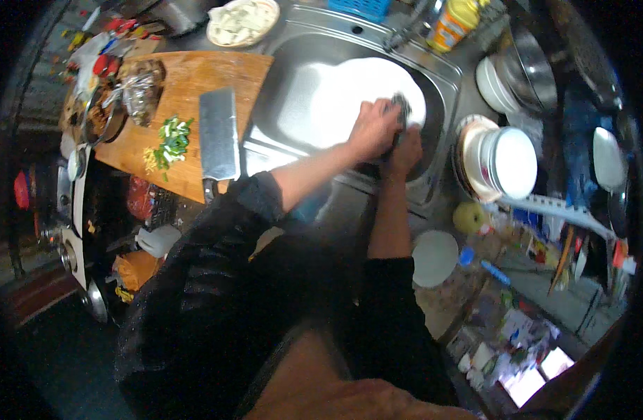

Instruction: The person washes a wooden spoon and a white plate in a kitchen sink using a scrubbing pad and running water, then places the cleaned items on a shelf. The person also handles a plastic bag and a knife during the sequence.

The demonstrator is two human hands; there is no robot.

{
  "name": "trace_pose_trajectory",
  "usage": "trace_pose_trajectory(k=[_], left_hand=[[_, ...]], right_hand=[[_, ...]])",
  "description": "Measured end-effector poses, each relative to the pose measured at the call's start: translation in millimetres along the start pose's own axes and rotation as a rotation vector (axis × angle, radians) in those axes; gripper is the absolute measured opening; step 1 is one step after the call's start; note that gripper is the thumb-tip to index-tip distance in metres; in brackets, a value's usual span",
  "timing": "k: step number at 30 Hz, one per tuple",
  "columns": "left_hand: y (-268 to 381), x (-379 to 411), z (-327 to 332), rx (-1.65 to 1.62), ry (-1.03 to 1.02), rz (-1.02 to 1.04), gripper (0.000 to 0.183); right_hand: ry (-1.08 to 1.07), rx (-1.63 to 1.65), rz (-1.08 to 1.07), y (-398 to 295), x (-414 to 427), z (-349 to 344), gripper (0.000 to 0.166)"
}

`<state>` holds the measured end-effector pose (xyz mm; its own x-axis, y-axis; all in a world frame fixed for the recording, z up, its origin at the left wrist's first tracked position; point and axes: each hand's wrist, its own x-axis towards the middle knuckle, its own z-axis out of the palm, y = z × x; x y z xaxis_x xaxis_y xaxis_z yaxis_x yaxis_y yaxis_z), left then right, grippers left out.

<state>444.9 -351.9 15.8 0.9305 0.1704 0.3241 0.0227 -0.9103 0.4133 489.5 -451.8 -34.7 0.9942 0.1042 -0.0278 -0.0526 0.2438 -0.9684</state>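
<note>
Both hands are together over the right side of the steel sink (284, 100). My left hand (375, 128) is closed around a small dark grey object (401, 105), too blurred to name. Just below and right of it, my right hand (407, 151) has curled fingers close to the same object; its grip is partly hidden. Behind the hands lies a large, round, overexposed white thing (374, 79), perhaps a basin or dish. Left of the sink, a cleaver (219, 134) rests on a wooden cutting board (248, 79), beside chopped green onion (174, 139) and a little yellow chopped food (151, 159).
A plate of pale sliced food (242, 22) stands behind the board. A blue plastic basket (359, 8) and a yellow bottle (455, 25) are behind the sink. Stacked bowls (515, 163) and metal bowls (531, 68) stand at right. A bagged food item (140, 97) lies on the board.
</note>
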Motion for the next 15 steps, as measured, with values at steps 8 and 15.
trace_pose_trajectory(k=[8, 15], left_hand=[[-37.5, -29.2, -31.5, -0.122, -0.258, 0.124, 0.027], [-78.7, 27.3, -39.7, 0.206, 0.127, -0.061, 0.024]], right_hand=[[0.179, 0.205, 0.092, -50.5, -6.4, 1.9, 0.047], [0.082, 0.020, 0.008, -1.1, -2.2, 6.1, 0.051]])
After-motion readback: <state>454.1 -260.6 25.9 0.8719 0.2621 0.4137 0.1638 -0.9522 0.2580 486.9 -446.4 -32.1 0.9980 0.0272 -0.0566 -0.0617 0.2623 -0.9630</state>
